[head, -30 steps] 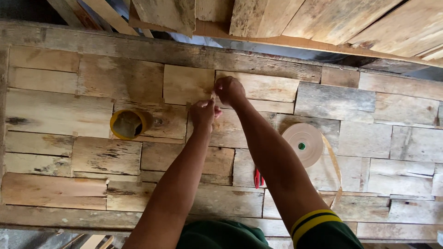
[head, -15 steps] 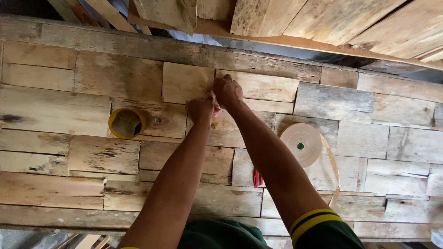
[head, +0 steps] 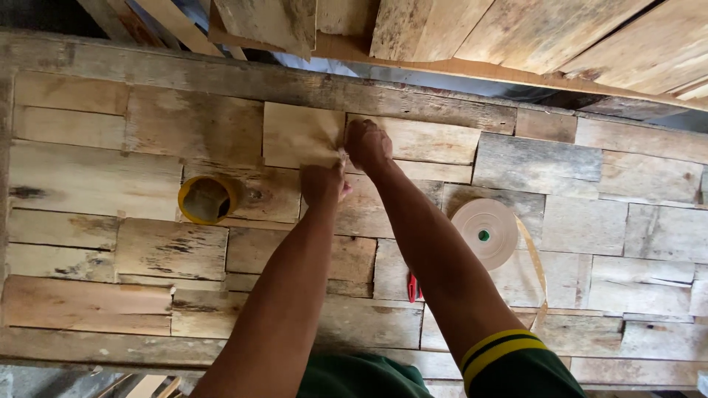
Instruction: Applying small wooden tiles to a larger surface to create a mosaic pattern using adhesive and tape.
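A pale, smooth wooden block lies in the upper row of a patchwork panel of weathered boards, just under the long grey plank along the panel's far edge. The right hand is curled into a loose fist against the block's right edge, fingers bent inward; something small may be pinched there, but the head view does not show it clearly. The left hand sits just below the block's lower right corner, fingers also folded, its knuckles up, and whether it holds anything cannot be told. Both hands stand as they did half a second earlier, almost touching each other.

Left of and below the block, a yellow-rimmed round tin rests on the boards. Well to the block's right and lower lies a flat roll of beige tape, a loose strip trailing from it. A small red tool shows between the forearms, mostly hidden.
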